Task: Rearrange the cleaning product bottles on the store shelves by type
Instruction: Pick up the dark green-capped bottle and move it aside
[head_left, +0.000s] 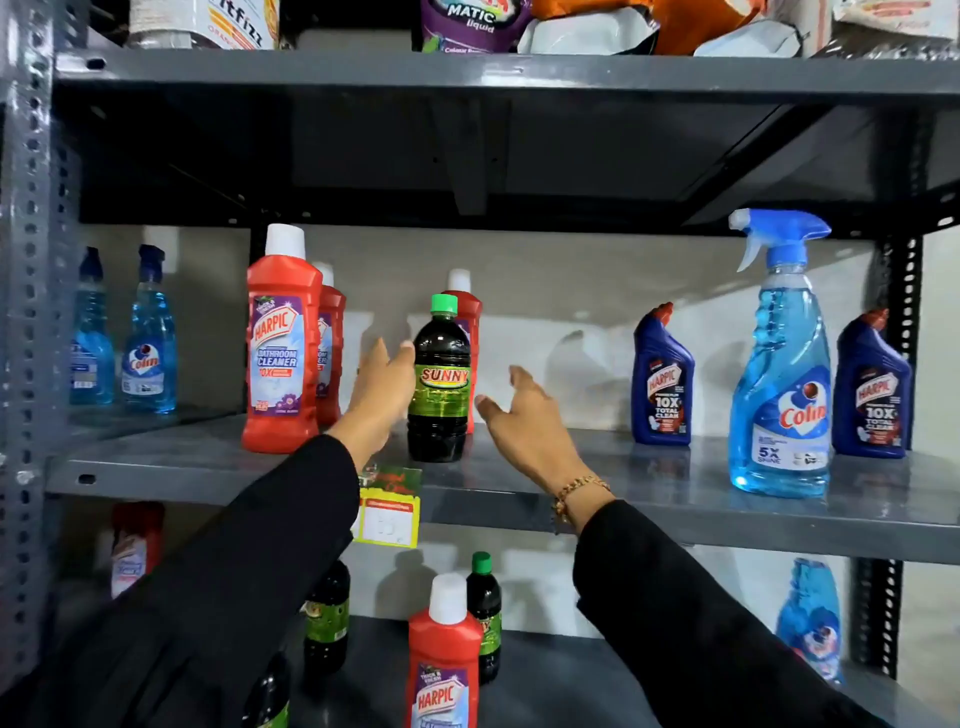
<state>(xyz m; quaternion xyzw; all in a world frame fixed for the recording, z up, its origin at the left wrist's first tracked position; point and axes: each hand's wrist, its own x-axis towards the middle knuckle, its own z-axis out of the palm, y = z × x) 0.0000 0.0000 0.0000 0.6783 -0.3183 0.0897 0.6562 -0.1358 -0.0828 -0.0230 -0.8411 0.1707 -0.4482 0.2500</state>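
A dark Sunny bottle (439, 384) with a green cap stands upright on the middle shelf (649, 499). My left hand (382, 395) is open just left of it, fingertips touching its shoulder. Open too, my right hand (524, 415) hovers a little to the bottle's right, not touching it. Red Harpic bathroom cleaner bottles (283, 343) stand at the left, one more (470, 312) behind the Sunny bottle. Two blue Harpic toilet cleaner bottles (662, 379) (872, 389) flank a big blue Colin spray bottle (782, 374) on the right. Two smaller Colin bottles (149, 338) stand far left.
The lower shelf (561, 670) holds a red Harpic bottle (444, 654), several dark Sunny bottles (483, 613) and a blue refill pouch (810, 618). A yellow price tag (387, 519) hangs on the middle shelf's edge. Packets and a purple pouch (470, 26) lie on the top shelf.
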